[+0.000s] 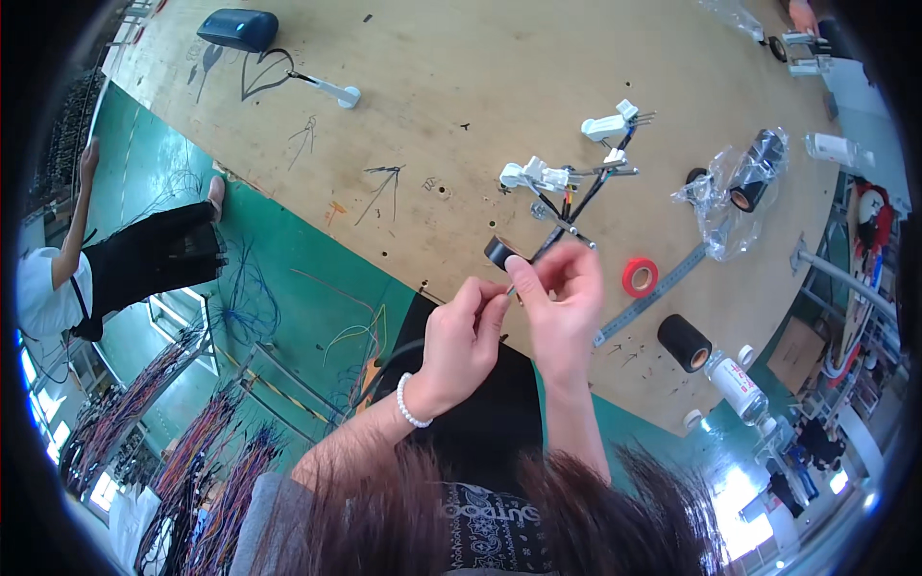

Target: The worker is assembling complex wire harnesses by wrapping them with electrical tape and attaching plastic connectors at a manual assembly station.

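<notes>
Both my hands meet over the near edge of the wooden board. My left hand (463,338), with a white bead bracelet at the wrist, is closed in a pinch on a thin dark cable, which is mostly hidden by the fingers. My right hand (565,312) is closed too, its thumb against a roll of black tape (498,252). Just beyond, a branching wire harness (586,197) wrapped in black stands among metal fixture pins. White connectors (536,175) sit at its branch ends, with another white connector (607,126) farther back.
To the right lie a red tape roll (640,276), a steel ruler (663,293), a large black roll (684,343), a plastic bottle (738,386) and a bagged black roll (759,171). A dark case (238,31) rests far left. Another person (134,254) stands at left near hanging wire bundles (197,432).
</notes>
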Available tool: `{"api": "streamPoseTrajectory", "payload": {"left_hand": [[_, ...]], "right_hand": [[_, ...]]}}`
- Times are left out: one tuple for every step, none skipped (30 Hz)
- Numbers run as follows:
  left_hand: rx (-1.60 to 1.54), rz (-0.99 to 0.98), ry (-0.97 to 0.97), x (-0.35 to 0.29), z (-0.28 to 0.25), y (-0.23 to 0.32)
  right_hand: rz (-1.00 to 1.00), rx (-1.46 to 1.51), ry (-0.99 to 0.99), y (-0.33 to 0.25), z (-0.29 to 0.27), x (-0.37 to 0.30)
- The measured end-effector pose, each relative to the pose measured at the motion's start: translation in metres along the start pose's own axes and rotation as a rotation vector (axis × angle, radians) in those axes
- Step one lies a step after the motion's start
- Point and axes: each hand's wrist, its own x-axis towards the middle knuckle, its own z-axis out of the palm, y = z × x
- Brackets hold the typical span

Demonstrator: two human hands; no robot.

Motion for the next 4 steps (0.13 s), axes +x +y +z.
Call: {"api": "streamPoseTrajectory", "payload": {"left_hand": [[0.007, -0.008, 0.004, 0.001, -0.003, 0.001], [-0.002, -0.085, -0.04, 0.002, -0.005, 0.004], [-0.012, -0.163, -0.084, 0.002, -0.007, 0.006], [0.033, -0.264, -0.144, 0.001, -0.01, 0.006]], "right_hand": [[-0.011, 0.216, 0.089, 0.024, 0.008, 0.004], [0.002, 0.215, 0.086, 0.025, 0.01, 0.006], [0.163, 0.317, -0.036, 0.024, 0.011, 0.011], [0.321, 0.419, -0.163, 0.021, 0.01, 0.021]]}}
